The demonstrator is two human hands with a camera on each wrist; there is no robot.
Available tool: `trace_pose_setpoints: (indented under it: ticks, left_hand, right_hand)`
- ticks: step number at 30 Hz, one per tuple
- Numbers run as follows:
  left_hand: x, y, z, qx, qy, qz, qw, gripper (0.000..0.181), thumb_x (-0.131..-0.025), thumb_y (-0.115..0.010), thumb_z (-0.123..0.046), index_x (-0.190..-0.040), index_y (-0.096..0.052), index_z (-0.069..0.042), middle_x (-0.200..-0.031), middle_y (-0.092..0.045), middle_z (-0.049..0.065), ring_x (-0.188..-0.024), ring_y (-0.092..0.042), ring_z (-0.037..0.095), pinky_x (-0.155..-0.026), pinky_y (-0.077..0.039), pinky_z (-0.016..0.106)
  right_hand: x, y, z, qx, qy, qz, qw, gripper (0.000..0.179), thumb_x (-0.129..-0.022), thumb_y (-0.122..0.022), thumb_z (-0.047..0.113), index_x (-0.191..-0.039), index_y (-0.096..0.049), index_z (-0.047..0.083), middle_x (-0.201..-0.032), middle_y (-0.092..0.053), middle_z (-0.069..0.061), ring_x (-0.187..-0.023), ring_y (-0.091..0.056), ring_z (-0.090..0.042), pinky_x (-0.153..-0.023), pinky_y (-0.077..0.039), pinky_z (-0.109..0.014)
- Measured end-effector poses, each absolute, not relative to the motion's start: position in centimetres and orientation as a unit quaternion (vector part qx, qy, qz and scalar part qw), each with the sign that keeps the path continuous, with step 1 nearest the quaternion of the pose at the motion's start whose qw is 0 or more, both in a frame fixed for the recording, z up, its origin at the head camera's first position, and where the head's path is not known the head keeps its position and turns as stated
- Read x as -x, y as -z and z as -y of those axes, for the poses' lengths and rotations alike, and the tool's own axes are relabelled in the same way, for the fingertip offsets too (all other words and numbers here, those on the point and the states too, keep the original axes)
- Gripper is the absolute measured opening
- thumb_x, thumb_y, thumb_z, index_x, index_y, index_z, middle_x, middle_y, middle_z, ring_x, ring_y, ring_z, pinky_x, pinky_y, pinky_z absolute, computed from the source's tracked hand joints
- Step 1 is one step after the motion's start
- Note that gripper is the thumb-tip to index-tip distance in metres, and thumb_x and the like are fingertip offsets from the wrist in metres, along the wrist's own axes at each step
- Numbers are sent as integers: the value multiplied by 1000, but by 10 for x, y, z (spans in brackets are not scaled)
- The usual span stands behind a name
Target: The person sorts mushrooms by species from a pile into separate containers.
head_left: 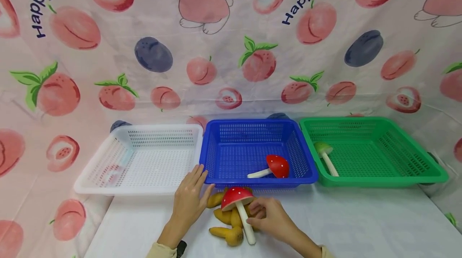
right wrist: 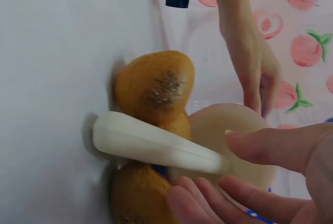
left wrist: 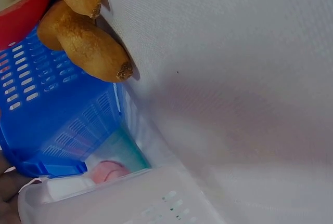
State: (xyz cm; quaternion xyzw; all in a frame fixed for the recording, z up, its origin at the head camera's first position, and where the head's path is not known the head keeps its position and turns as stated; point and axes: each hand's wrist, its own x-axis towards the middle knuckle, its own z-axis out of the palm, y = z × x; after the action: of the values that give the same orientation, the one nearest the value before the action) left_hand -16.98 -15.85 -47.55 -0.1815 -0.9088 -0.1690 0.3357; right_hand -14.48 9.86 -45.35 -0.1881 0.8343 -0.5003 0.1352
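Observation:
A toy mushroom with a white-spotted red cap and white stem leans on a pile of yellow-brown, gourd-shaped pieces. My right hand is at its stem. In the right wrist view, the thumb and bent fingers lie on either side of the stem, with a gap between them. My left hand is beside the pile with fingers extended, its fingertips at the neighbouring rims of the white basket and blue basket.
Another red mushroom lies in the blue basket. On the right, a green basket holds a green-capped mushroom. A fruit-printed cloth hangs behind the row of baskets, and a white cloth covers the table.

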Motion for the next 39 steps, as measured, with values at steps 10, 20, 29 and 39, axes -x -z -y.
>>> trace_pose_setpoints:
  ticks: [10,20,29,39]
  left_hand:
    - [170,476,159,183,169,907,340,43,-83,-71,-26,-114,-66,4,-126,-58,20,-120,-52,35,-97,-43,50]
    - [170,476,159,181,170,908,337,43,-84,-69,-27,-113,-66,4,-126,-57,20,-120,-52,35,-97,-43,50]
    - [170,476,157,183,173,908,336,43,-84,-69,-27,-115,-65,4,-127,-57,20,-121,-52,35,-97,-43,50]
    - [170,475,158,178,171,909,337,44,-83,-71,-27,-115,-66,3,-127,-57,20,-120,-52,35,-97,-43,50]
  right_hand:
    - [144,470,-78,182,463,-863,88,27,-69,-81,3,-90,-64,-1,-80,-66,-5,-63,-59,-8,-55,-51,-18]
    - [140,470,-74,165,496,-850,68,29,-66,-82,1,-88,-63,-2,-74,-63,-2,-60,-57,-9,-53,-50,-19]
    - [138,466,-79,160,513,-839,82,28,-68,-81,0,-90,-64,-1,-75,-64,-2,-61,-58,-9,-54,-52,-20]
    - [137,458,-81,149,522,-835,90,28,-69,-79,0,-94,-65,-2,-79,-64,-4,-64,-59,-11,-57,-52,-20]
